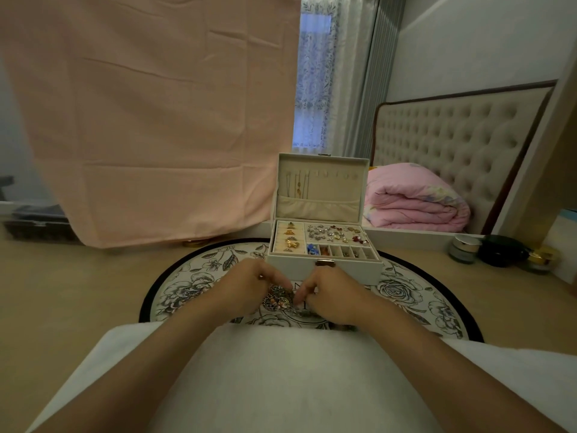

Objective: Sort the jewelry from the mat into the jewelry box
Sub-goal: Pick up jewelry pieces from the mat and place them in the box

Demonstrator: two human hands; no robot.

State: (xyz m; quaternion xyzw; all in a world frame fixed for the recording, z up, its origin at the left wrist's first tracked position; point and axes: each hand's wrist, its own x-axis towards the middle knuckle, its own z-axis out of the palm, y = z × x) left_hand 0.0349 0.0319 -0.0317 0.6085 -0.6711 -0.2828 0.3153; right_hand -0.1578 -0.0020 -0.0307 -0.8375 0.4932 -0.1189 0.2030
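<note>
A white jewelry box [324,267] stands open at the far side of a round floral mat [199,276]. Its tray holds gold rings on the left, loose silver and red pieces at the back right, and small slots with blue and orange bits in front. Thin chains hang inside the raised lid [321,185]. A tangled pile of jewelry [279,296] with metal and orange pieces lies on the mat just in front of the box. My left hand [253,285] and my right hand [331,295] meet over the pile, fingers curled into it and pinching pieces. The pile is partly hidden.
A pink cloth [150,120] hangs behind the mat on the left. Small cosmetic jars [465,248] and a black compact [502,250] sit at the right on the tabletop. A mirror behind the box reflects a folded pink quilt [415,201]. My white-clad lap fills the foreground.
</note>
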